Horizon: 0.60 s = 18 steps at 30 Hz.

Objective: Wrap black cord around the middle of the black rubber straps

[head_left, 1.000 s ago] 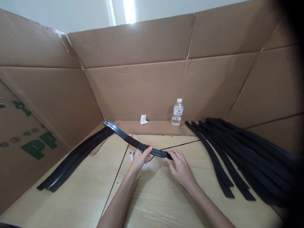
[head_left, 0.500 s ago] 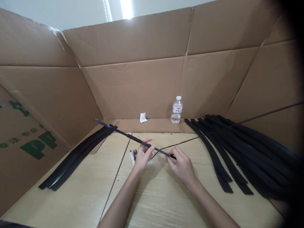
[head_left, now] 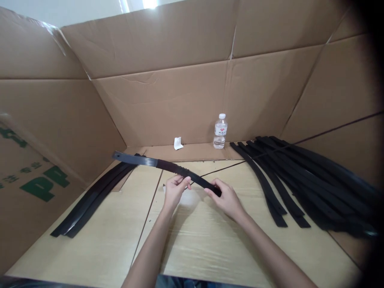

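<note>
A long, curved, flat black strip (head_left: pixel 136 160) is held up over the table, slanting from far left to near right. Its far end is bare and shiny with a small hole. Dark wrapping (head_left: pixel 169 167) covers the middle, with bunched ridges near my left hand (head_left: pixel 175 192), whose thumb and fingers pinch the strip. My right hand (head_left: pixel 226 198) grips the strip's near end between thumb and fingers. A thin dark cord (head_left: pixel 223 171) comes from the upper right and runs behind the strip towards my left hand; where it ends is hidden.
Several black strips (head_left: pixel 288 176) lie in a pile at right, the cord crossing above them. More strips (head_left: pixel 96 196) lie at left. At the back stand a water bottle (head_left: pixel 220 132) and a white paper piece (head_left: pixel 178 143). Cardboard walls (head_left: pixel 168 100) surround the wooden table (head_left: pixel 105 248).
The strip has been turned from edge-on so its broad face shows. Both hands still grip it. The view has shifted slightly, and the pens beside my left hand are now mostly hidden.
</note>
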Available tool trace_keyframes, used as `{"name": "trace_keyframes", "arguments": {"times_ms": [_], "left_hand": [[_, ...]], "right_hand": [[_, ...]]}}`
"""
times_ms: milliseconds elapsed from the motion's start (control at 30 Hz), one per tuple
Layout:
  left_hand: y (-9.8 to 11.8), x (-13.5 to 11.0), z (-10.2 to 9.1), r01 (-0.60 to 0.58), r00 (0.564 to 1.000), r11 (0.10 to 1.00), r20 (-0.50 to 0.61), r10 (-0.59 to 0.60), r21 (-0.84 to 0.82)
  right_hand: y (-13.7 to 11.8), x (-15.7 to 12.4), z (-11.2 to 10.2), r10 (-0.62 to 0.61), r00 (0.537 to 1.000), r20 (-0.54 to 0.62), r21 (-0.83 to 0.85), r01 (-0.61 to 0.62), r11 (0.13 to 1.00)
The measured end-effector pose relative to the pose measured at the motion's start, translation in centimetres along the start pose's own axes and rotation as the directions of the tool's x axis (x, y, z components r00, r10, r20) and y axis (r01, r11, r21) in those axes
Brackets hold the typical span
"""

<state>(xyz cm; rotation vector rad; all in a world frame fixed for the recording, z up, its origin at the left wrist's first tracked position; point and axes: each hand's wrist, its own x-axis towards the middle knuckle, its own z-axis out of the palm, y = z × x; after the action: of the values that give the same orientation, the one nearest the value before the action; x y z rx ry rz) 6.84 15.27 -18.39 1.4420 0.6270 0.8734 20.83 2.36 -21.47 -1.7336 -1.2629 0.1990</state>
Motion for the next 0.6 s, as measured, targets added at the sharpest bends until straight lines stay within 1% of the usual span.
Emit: {"name": "trace_keyframes", "arguments": {"times_ms": [100, 167, 367, 433, 500, 600], "left_hand": [[-0.2, 0.0, 0.3, 0.006, 0.998, 1.0, -0.06, -0.007, -0.011], [-0.4, 0.0, 0.6, 0.023, 0.997, 0.999, -0.074, -0.025, -0.029], [-1.0, 0.1, 1.1, 0.11, 0.994, 0.987, 0.01, -0.109, -0.121], [-1.1, 0.2, 1.0, 0.128, 0.991, 0.98, 0.049, -0.122, -0.152], [-1.1, 0.3, 0.9, 0.138, 0.988, 0.974, 0.087, -0.124, -0.178], [-1.2, 0.5, 0.6, 0.095, 0.989, 0.985, 0.125, -0.077, -0.142]], "right_hand": [[0.1, -0.2, 0.1, 0.016, 1.0, -0.02, -0.048, -0.017, 0.999], [0.2, -0.4, 0.3, 0.013, 0.999, -0.036, -0.106, -0.017, 0.994], [0.3, -0.6, 0.9, -0.029, 0.995, -0.096, -0.24, 0.006, 0.971], [0.1, -0.6, 0.9, -0.019, 0.994, -0.107, -0.215, -0.004, 0.977], [0.1, -0.4, 0.9, -0.024, 0.994, -0.109, -0.139, 0.008, 0.99], [0.2, -0.1, 0.8, -0.098, 0.988, -0.116, -0.067, 0.091, 0.994]]}}
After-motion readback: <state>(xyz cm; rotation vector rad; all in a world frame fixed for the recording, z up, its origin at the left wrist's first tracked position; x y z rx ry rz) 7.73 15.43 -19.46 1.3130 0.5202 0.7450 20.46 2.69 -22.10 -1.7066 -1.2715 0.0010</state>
